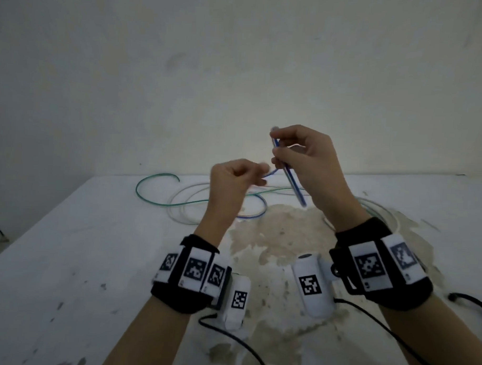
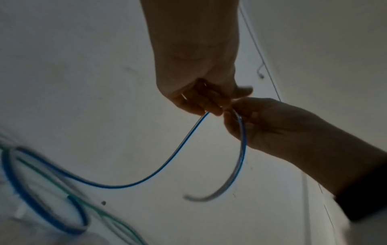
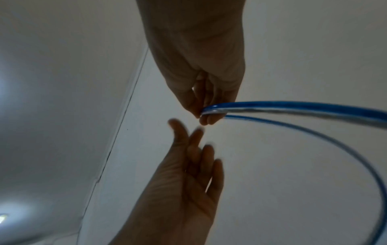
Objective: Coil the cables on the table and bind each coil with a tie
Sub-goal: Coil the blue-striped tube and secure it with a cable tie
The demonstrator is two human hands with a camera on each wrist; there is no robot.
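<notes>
Behind hands, green cable loose

A blue cable with a pale clear stripe, a green cable and a whitish translucent cable lie over a white surface blotched tan-brown, while black wristbands carry white tags printed with black-and-white square codes.

Two hands: left hand at 9 o'clock, right hand at 3. One blue cable. One green cable; the pale loops cannot be counted.
</notes>
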